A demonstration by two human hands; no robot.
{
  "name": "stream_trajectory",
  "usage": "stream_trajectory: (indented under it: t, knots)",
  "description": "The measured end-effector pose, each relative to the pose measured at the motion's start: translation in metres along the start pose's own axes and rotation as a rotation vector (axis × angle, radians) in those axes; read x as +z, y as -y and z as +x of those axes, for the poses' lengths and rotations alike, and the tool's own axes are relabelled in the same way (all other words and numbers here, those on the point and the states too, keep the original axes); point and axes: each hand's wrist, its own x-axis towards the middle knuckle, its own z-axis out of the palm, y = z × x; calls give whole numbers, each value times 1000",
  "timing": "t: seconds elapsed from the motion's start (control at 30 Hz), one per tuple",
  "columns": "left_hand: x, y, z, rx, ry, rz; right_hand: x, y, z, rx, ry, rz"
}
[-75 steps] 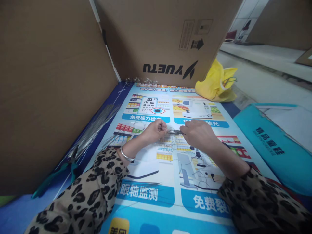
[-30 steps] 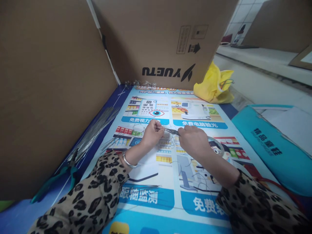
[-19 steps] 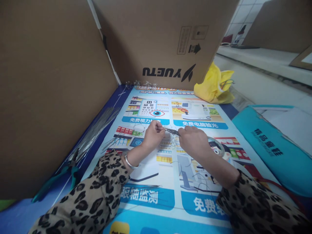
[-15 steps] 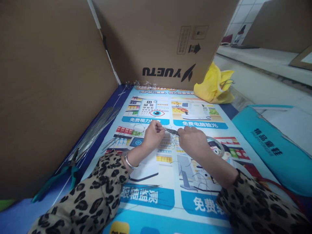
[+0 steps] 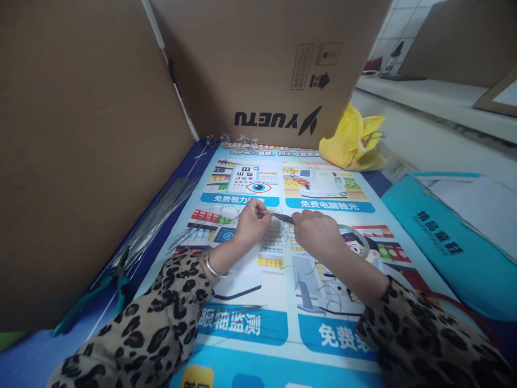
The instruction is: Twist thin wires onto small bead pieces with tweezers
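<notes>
My left hand [image 5: 252, 226], with a silver bangle at the wrist, is closed in a pinch over the printed sheet. Its fingertips hold a thin wire, of which only a tiny bit shows. My right hand [image 5: 317, 234] is wrapped round needle-nose pliers [image 5: 284, 217]; their dark, tapered jaws point left and meet the wire at my left fingertips. The pliers' handles are hidden in my palm. Fine wire loops [image 5: 285, 237] lie on the sheet between and below my hands. A clear round dish or roll [image 5: 355, 241] sits partly behind my right wrist.
Cardboard panels [image 5: 266, 64] stand at the left and back. At left lie a bundle of straight wires [image 5: 157, 215] and teal-handled pliers [image 5: 117, 280]. Twisted wire pieces [image 5: 238, 141] lie at the back. A yellow bag [image 5: 351, 143] and a teal box [image 5: 436, 231] are at right.
The whole view has shifted very slightly to the left. Both hands keep their hold, with the jaws still at my left fingertips.
</notes>
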Motion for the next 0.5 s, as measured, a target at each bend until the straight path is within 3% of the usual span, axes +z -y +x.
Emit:
stream_trajectory:
  t: [0.13, 0.5]
  knots:
    - [-3, 1, 1, -8, 40, 28, -1, -1, 1, -2, 33, 18]
    - [-15, 1, 7, -20, 289, 188, 0, -9, 4, -71, 89, 67]
